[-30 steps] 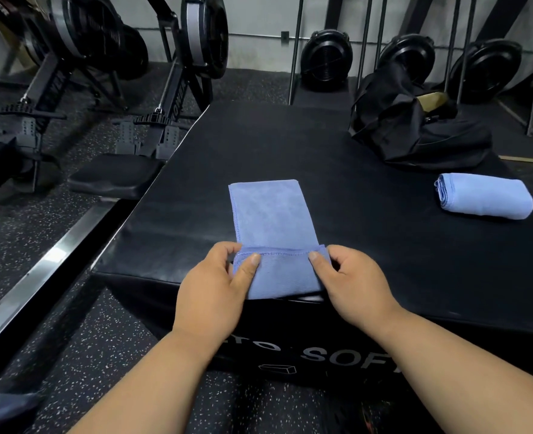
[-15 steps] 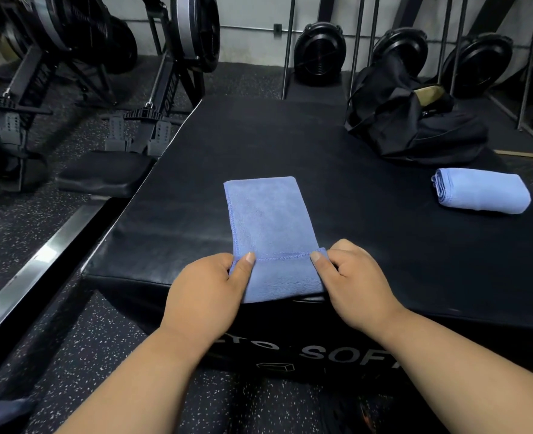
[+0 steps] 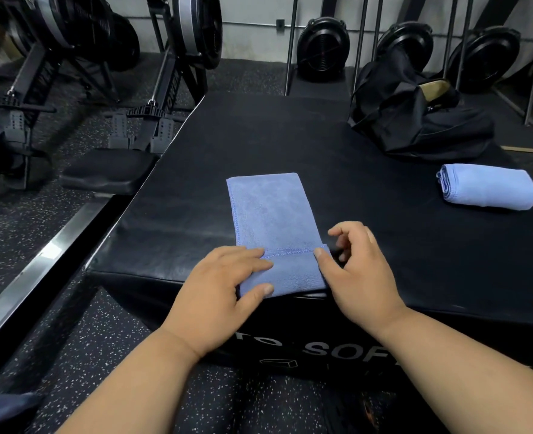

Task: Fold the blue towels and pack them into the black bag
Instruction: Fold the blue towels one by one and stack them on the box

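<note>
A blue towel (image 3: 271, 211) lies folded into a long strip on the black padded box (image 3: 400, 233), with its near end turned back over itself at the box's front edge. My left hand (image 3: 218, 286) rests on the left side of that flap, fingers laid flat and thumb at the near fold. My right hand (image 3: 359, 274) is at the flap's right edge. Its thumb touches the towel and its fingers are loosely curled, lifted off the cloth. A second blue towel (image 3: 490, 187) lies folded at the right. The black bag (image 3: 409, 120) sits slumped at the far right.
Rowing machines (image 3: 152, 89) stand on the speckled floor to the left of the box. Black fans (image 3: 323, 48) and metal rack posts line the wall behind the bag. A metal rail (image 3: 39, 261) runs along the floor at left.
Both hands were pinching the turned-back flap. Now my left fingers lie flat on it, and my right fingers have lifted off, leaving only the thumb on the edge.
</note>
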### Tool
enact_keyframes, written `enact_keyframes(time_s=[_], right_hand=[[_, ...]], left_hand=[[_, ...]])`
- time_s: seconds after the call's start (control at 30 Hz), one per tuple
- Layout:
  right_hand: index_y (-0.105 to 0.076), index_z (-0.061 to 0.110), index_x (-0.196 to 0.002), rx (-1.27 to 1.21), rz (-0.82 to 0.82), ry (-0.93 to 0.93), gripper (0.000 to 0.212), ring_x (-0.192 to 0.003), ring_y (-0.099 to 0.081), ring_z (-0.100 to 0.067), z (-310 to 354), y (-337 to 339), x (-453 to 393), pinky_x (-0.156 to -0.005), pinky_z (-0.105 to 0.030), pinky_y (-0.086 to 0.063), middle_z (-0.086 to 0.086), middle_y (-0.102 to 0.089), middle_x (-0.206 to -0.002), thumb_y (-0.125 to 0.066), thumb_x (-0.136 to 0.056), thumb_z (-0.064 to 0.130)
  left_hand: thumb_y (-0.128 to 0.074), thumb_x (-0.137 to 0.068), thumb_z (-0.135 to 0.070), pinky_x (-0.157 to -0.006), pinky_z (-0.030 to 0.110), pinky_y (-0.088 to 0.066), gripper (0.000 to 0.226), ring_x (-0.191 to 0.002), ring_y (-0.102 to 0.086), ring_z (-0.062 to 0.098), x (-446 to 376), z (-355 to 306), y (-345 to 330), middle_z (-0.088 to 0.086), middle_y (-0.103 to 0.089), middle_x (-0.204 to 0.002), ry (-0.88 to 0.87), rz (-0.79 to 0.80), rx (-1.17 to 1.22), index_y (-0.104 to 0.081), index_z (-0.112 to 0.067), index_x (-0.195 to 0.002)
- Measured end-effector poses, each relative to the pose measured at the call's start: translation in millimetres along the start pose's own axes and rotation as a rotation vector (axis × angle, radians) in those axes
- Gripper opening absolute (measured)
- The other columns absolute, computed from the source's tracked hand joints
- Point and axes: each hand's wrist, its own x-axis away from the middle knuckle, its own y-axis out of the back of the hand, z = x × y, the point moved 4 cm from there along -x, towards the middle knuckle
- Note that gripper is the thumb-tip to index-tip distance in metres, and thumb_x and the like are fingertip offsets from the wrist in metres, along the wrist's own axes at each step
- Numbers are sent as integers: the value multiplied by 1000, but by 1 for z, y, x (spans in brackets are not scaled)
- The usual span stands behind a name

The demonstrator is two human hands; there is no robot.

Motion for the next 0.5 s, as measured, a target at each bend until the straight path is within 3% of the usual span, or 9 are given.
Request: enact_keyframes(time_s=[0.07,0.17,0.23,0.3,0.4,0.5], right_hand=[[-65,33,-119,26,-18,245,30,-104,-56,-8,7,5,4,-91,-33,-49,15,-54,-113,-73,-91,28],[-69,29,-131,210,134,516,56,-123,-54,-15,7,4,9,-107,-35,-36,6,-57,-134,-77,-79,49],[-63,33,-141,329,288,530,73,-136,-49,-13,0,-2,9,-115,-33,-28,9,-53,-146,-76,-75,62],[-56,37,-147,366,365,503,78,-140,-45,-11,-5,-6,8,-119,-33,-27,14,-50,-151,-74,-76,64],[-52,40,-148,323,385,472,74,-137,-46,-6,-4,-4,3,-118,-37,-32,22,-51,-148,-73,-80,58],[-54,41,-144,261,394,417,66,-130,-48,-1,-3,0,0,-114,-35,-35,29,-55,-138,-72,-81,43]], left_hand=[[-59,-95,-61,-115,13,-29,41,-134,-47,1,-1,2,1,-31,-58,-138,18,-10,20,-71,-41,-129],[-61,-88,-71,-117,18,-29,58,-137,-41,-2,-3,3,2,-31,-52,-144,17,48,28,-67,-41,-137],[-71,-77,-73,-119,21,-28,74,-139,-36,-3,-3,6,3,-31,-48,-149,22,112,13,-60,-42,-144],[-83,-74,-57,-118,28,-34,78,-137,-39,2,-5,10,3,-29,-50,-149,21,131,-12,-57,-42,-147],[-83,-82,-39,-114,31,-39,65,-132,-47,6,-9,12,5,-30,-57,-142,11,99,12,-61,-41,-143],[-74,-94,-31,-107,28,-42,36,-126,-55,10,-10,9,13,-31,-66,-127,12,60,76,-69,-44,-127]])
